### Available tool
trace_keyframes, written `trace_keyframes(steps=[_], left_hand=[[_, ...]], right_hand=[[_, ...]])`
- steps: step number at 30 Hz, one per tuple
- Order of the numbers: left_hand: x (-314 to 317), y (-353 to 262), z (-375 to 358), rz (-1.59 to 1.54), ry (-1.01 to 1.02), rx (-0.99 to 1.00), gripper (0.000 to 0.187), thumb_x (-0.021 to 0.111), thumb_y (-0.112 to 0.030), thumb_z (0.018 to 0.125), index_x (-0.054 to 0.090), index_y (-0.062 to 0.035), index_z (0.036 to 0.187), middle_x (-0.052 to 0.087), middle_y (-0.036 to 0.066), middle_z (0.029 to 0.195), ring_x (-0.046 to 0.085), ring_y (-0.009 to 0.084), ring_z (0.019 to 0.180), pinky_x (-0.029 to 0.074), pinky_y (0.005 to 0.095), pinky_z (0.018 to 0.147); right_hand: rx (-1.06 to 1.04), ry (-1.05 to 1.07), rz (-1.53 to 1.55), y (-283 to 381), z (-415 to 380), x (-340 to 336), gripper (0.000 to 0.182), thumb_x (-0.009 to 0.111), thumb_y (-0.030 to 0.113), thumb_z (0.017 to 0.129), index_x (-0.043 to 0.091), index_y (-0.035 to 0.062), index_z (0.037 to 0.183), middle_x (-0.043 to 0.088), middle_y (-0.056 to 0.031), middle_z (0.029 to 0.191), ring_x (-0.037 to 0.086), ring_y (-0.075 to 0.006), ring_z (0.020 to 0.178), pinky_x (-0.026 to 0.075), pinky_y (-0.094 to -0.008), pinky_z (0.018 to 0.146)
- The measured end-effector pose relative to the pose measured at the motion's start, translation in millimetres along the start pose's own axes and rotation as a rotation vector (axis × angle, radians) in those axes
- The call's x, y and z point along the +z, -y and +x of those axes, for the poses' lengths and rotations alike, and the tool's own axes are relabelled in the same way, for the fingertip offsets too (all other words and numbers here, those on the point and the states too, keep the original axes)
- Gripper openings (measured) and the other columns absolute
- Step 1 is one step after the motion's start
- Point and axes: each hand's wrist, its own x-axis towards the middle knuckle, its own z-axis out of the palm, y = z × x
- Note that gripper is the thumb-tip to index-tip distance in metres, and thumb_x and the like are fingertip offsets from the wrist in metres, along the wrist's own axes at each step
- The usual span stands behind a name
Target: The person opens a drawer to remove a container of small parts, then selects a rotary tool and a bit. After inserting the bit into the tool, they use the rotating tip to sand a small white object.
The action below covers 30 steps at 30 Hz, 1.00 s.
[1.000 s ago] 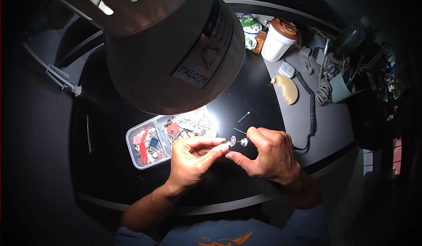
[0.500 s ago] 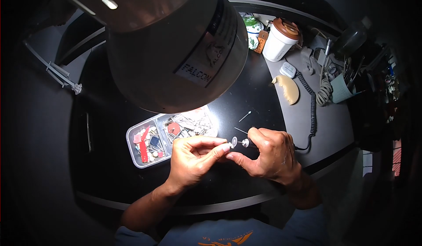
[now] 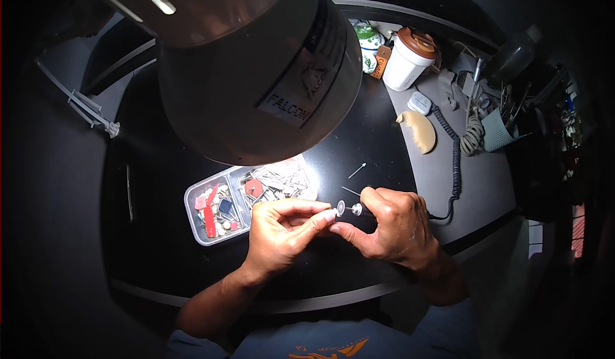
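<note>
My left hand [image 3: 282, 231] pinches a tiny whitish piece [image 3: 334, 211] between thumb and forefinger. Wrapped round a dark rotary handpiece with a metal nose [image 3: 357, 209] is my right hand [image 3: 397, 224], its thumb reaching toward the left fingertips. A small round disc [image 3: 341, 208] on a thin shank projects from the nose, right beside the whitish piece; whether they touch is too small to tell. Behind my left hand lies a clear divided box [image 3: 188, 206] holding metal bits, white rounds and red pieces.
A large lamp head [image 3: 256, 83] hangs over the desk's back left. Two thin bits [image 3: 357, 170] lie beyond my hands. To the right are a white cup with a brown lid [image 3: 408, 61], a cream curved piece [image 3: 419, 131], a coiled cord [image 3: 456, 166] and a tool holder [image 3: 496, 130].
The handpiece nose has shifted slightly right and down from the disc, and more of the thin shank shows between them. Both hands are almost unmoved.
</note>
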Motion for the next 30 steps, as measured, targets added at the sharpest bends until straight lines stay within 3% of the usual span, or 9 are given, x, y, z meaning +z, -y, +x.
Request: trace_keyframes(steps=[5, 8, 26, 30], left_hand=[[-0.6, 1.1, 0.0, 0.002, 0.0, 0.004, 0.015, 0.076, 0.003, 0.094, 0.075, 0.0087, 0.109, 0.078, 0.015, 0.097, 0.076, 0.0164, 0.086, 0.064, 0.0258, 0.081], [-0.4, 1.3, 0.0, 0.006, -0.002, 0.009, 0.016, 0.076, 0.003, 0.094, 0.075, 0.0087, 0.109, 0.078, 0.015, 0.097, 0.076, 0.0166, 0.087, 0.064, 0.0259, 0.081], [-1.1, 2.8, -0.5, 0.044, -0.009, 0.031, 0.018, 0.076, 0.005, 0.094, 0.075, 0.008, 0.111, 0.078, 0.016, 0.099, 0.076, 0.0164, 0.089, 0.063, 0.0259, 0.082], [-1.4, 3.2, -0.7, 0.03, -0.012, 0.038, 0.018, 0.075, 0.006, 0.094, 0.075, 0.0077, 0.112, 0.078, 0.016, 0.099, 0.076, 0.0161, 0.089, 0.062, 0.0254, 0.082]], right_hand=[[0.003, -0.004, 0.001, -0.4, 0.0, 0.9, 0.059, 0.088, 0.054, 0.078, 0.056, 0.0049, 0.07, 0.054, -0.0095, 0.055, 0.059, -0.0252, 0.043, 0.05, -0.0381, 0.045], [0.02, -0.03, 0.046, 0.0, -0.7, 3.5, 0.062, 0.091, 0.05, 0.075, 0.048, 0.0052, 0.067, 0.05, -0.0119, 0.054, 0.054, -0.0301, 0.044, 0.042, -0.0409, 0.044], [0.033, -0.034, 0.051, 0.0, -0.7, 3.1, 0.064, 0.091, 0.05, 0.076, 0.046, 0.0053, 0.065, 0.049, -0.012, 0.054, 0.052, -0.0296, 0.043, 0.041, -0.0408, 0.043], [0.028, 0.011, 0.002, -0.4, -0.5, 0.1, 0.061, 0.086, 0.056, 0.079, 0.055, 0.005, 0.07, 0.055, -0.0102, 0.056, 0.06, -0.0279, 0.045, 0.051, -0.0402, 0.046]])
